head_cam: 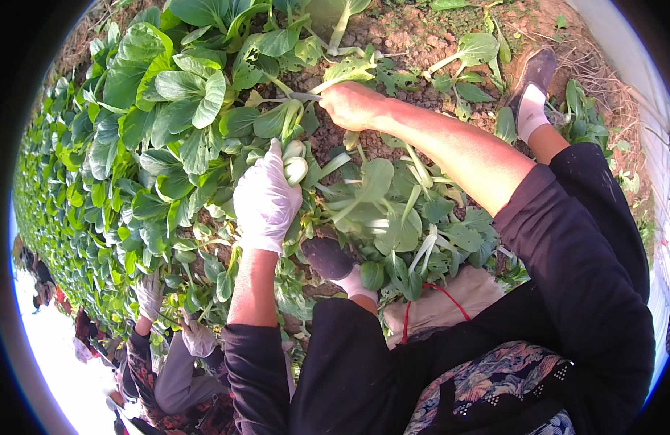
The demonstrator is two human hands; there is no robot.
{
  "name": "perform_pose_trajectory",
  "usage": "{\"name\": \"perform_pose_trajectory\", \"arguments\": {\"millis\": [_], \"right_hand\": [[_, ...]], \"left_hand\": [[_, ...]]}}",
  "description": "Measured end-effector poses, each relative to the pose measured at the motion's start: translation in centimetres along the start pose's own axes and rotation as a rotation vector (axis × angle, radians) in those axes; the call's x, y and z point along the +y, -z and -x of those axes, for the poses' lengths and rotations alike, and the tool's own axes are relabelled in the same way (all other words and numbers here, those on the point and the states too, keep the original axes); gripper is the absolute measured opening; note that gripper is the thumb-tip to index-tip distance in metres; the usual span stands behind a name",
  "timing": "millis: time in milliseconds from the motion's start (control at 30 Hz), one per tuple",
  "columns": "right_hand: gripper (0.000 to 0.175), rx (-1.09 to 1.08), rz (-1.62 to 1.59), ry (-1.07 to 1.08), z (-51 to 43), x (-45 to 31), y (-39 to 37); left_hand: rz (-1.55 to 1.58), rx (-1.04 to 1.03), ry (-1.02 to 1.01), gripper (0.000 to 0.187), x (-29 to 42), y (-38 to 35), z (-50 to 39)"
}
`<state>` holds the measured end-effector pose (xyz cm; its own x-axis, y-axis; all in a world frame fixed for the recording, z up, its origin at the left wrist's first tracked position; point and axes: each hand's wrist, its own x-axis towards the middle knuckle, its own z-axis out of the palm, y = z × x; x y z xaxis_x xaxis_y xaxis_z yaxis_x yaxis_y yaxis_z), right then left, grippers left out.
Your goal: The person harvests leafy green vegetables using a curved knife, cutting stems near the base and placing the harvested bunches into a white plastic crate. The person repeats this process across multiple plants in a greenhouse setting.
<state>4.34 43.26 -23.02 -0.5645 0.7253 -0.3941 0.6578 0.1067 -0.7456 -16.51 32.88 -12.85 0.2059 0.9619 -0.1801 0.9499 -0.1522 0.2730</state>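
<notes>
My left hand (pixel 265 201), in a thin white glove, is closed around a head of bok choy (pixel 295 166) whose pale, rounded base shows beside the fingers. Bare and curled into a fist, my right hand (pixel 350 106) grips a knife; a short length of its grey blade (pixel 306 97) sticks out to the left, over leaf stalks. The knife's handle is hidden in the fist. Standing bok choy plants (pixel 188 109) crowd up to the left hand. Below the right forearm lies a heap of loose leaves and stalks (pixel 400 212), some with holes.
My shoes (pixel 328 258) stand among leaves and on soil (pixel 422 41). A beige cloth with a red cord (pixel 449 304) lies between my legs. At the lower left, a co-worker's gloved hand (pixel 148 293) reaches into the plants. White plastic sheeting (pixel 647 141) borders the right side.
</notes>
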Motion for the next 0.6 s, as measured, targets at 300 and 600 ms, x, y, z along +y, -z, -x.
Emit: {"name": "perform_pose_trajectory", "arguments": {"millis": [300,600], "right_hand": [[0.028,-0.087,-0.082,-0.189,7.4,-1.0,-2.1],[0.051,-0.078,-1.5,-0.487,14.0,-8.4,-1.2]], "left_hand": [[0.139,0.087,0.176,0.05,0.9,1.1,2.9],[0.067,0.146,0.1,0.059,5.5,11.1,10.8]]}}
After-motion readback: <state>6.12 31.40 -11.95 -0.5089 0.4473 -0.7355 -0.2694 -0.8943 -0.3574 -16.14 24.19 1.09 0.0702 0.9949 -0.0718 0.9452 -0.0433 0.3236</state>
